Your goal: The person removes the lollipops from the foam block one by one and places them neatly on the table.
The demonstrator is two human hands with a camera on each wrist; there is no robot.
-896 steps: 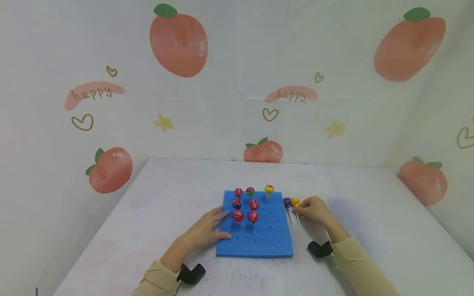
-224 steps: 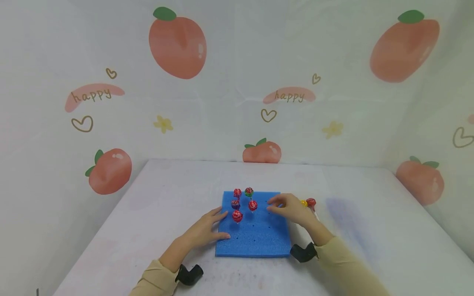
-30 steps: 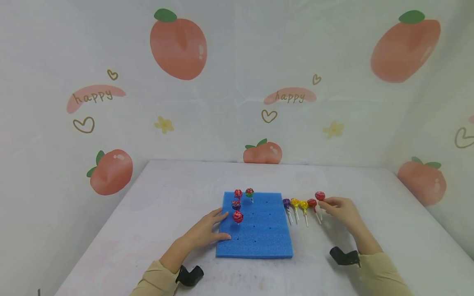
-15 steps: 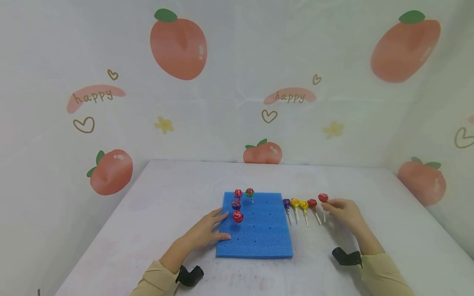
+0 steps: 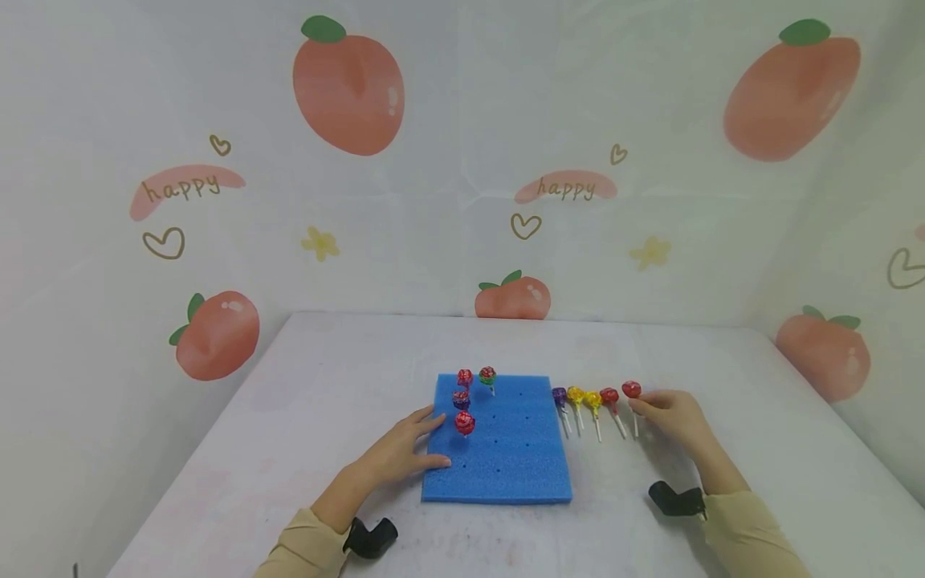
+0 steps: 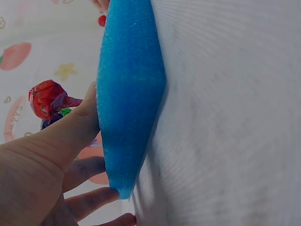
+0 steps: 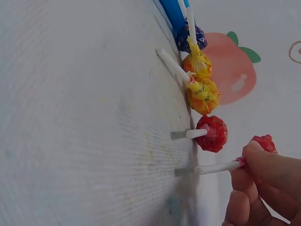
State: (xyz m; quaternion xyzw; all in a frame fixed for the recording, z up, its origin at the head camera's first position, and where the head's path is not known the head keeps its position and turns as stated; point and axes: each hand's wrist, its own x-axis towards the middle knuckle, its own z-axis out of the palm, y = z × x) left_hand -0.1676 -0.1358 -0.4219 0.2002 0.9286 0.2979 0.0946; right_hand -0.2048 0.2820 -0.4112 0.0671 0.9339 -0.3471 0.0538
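Note:
My left hand (image 5: 399,451) rests its spread fingers and thumb on the left edge of a blue foam board (image 5: 531,478). Upright in the board stand several wrapped lollipops: a red one (image 5: 465,423), a purple-and-red one (image 5: 461,399), another red one (image 5: 465,377) and a red-and-green one (image 5: 487,375). Right of the board, my right hand (image 5: 675,419) pinches a red lollipop (image 7: 264,142) between thumb and fingers just below its head, its stick slanting down close over the table. It is at the right end of a row of lollipops.
The row on the white table (image 5: 325,377) holds a purple lollipop (image 5: 560,396), two yellow lollipops (image 5: 592,399) and a red lollipop (image 5: 609,396), sticks pointing toward me. Small holes dot the board. A printed cloth wall (image 5: 433,241) stands behind the table.
Over the longer span, three lollipops have left the board and the row beside it has grown. In the last second my right hand has brought its red lollipop slightly right and lower. The left hand stays put.

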